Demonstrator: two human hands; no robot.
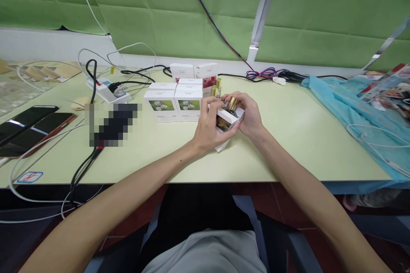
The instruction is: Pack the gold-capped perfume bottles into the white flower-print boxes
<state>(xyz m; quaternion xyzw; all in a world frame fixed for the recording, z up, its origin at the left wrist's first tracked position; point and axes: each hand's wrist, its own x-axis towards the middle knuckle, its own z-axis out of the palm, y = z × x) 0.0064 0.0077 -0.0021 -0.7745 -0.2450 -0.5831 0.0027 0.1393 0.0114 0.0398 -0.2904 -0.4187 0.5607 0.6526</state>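
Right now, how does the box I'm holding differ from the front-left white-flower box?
The held box is tilted; the white-flower box stands upright. The held box's picture is dark and yellow; the white-flower box's shows white blossoms. A gold cap shows at the held box's top; the white-flower box looks closed. Both are mostly white.

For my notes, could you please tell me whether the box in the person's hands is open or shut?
The box is open: a gold-capped bottle protrudes from its upper end.

Red 8-like mark on sticker (30,177), lettering on white boxes (188,94) unreadable
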